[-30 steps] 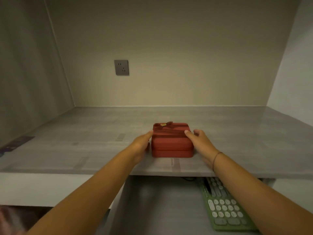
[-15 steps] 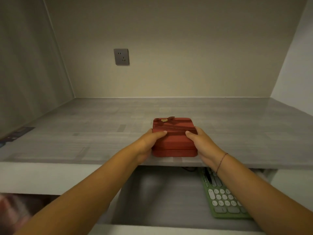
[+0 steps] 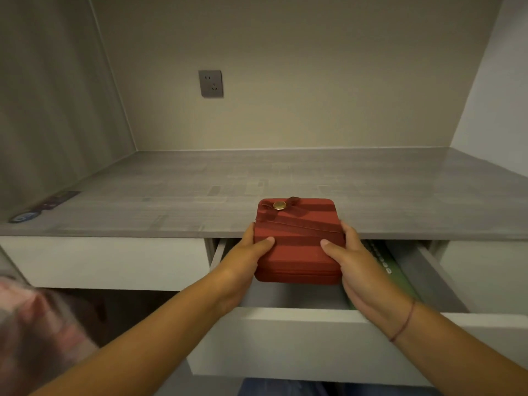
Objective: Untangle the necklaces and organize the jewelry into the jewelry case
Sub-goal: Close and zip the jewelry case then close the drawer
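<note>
A closed red jewelry case with a gold button and a bow on its lid is held in the air, half over the front edge of the grey desk and half over an open drawer. My left hand grips its left side, thumb on the lid. My right hand grips its right side the same way. No necklaces or other jewelry are in sight.
The open drawer below the desk edge holds a green keyboard, mostly hidden by my right hand. A wall socket sits on the back wall. A dark sticker lies at the desk's left side.
Both hands have drawn the case toward me, off the desk top and out over the drawer. The view has tilted down.
</note>
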